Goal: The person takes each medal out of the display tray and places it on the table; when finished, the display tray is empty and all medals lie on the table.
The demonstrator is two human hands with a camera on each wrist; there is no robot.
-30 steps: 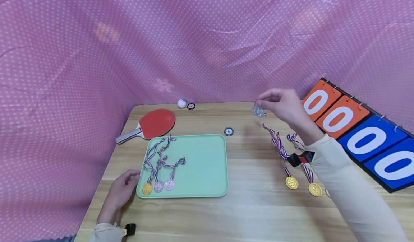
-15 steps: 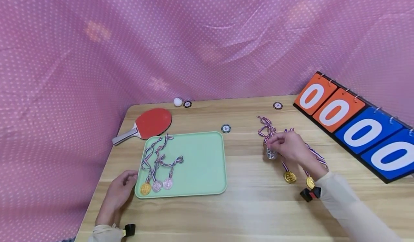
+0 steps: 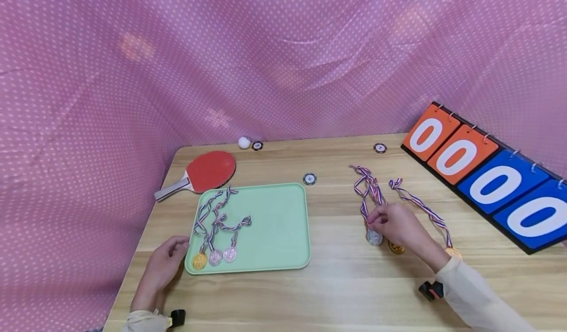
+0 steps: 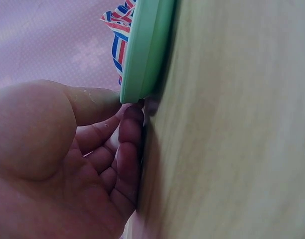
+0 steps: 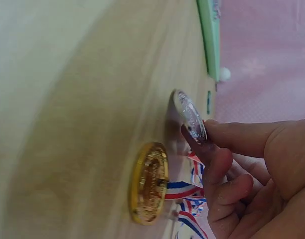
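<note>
The shiny, round silver medal [image 3: 374, 238], pinched by the right hand [image 3: 400, 223], has come down beside a gold medal [image 5: 149, 184] on the wood-grained table [image 3: 336, 297]. The loosely curled left hand [image 3: 165, 262] touches the smooth tray [image 3: 279, 223]; whether it pinches, I cannot tell.

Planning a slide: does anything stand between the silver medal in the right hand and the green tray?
Nothing visible does: only bare table lies between the silver medal, pinched by the right hand, and the green tray. The nearest chip sits farther back.
</note>
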